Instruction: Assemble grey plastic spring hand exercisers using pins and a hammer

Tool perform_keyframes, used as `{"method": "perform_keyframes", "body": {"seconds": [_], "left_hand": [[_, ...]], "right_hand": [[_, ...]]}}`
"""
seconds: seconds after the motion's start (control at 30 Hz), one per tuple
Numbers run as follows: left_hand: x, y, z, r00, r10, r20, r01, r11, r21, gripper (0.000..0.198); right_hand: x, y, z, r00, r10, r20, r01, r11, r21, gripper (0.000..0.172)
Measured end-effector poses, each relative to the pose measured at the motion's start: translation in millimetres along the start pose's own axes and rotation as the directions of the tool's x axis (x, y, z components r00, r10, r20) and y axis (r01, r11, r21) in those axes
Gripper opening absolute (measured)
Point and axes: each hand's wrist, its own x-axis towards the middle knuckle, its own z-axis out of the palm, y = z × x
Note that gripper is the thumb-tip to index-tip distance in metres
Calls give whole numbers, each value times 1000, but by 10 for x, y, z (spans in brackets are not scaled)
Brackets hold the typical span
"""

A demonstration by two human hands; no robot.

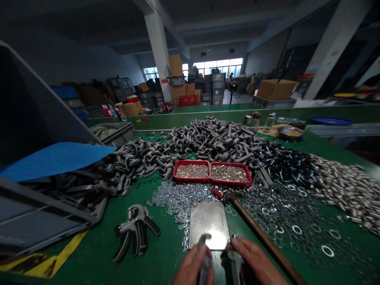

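At the bottom of the head view my left hand (191,266) is closed around a grey plastic handle half (205,237) whose hooked end points up over the steel plate (206,219). Beside it, my right hand (257,262) grips a second grey handle half (236,259), with its thumb and fingers near the upper end. A small shiny metal piece (234,236) shows at the right fingertips, too blurred to name. The two handle halves are apart. Left of the plate lie finished-looking hand grip strengtheners (136,229) with a coil spring.
Beyond the plate are red trays (191,181) of small metal pins, with washers (178,198) scattered around. A hammer (258,227) lies diagonally at right. Grey handle parts (219,138) form a large heap; metal sleeves (350,186) are piled right. A grey crate (53,221) stands left.
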Motion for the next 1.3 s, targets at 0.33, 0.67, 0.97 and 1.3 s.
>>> {"method": "perform_keyframes", "body": {"seconds": [0.33, 0.67, 0.97, 1.3], "left_hand": [[81, 434, 45, 990, 126, -68, -113, 980, 165, 53], [56, 478, 169, 990, 114, -84, -83, 948, 306, 50], [-45, 453, -86, 919, 392, 52, -296, 596, 747, 44], [-46, 754, -55, 953, 102, 286, -303, 223, 927, 55]], "right_hand": [[172, -181, 281, 903, -428, 40, 360, 702, -614, 25], [142, -135, 288, 908, -395, 141, 402, 724, -561, 24], [38, -225, 346, 917, -377, 128, 390, 785, -480, 33], [-11, -147, 315, 942, -280, 185, 334, 754, -565, 36]]}}
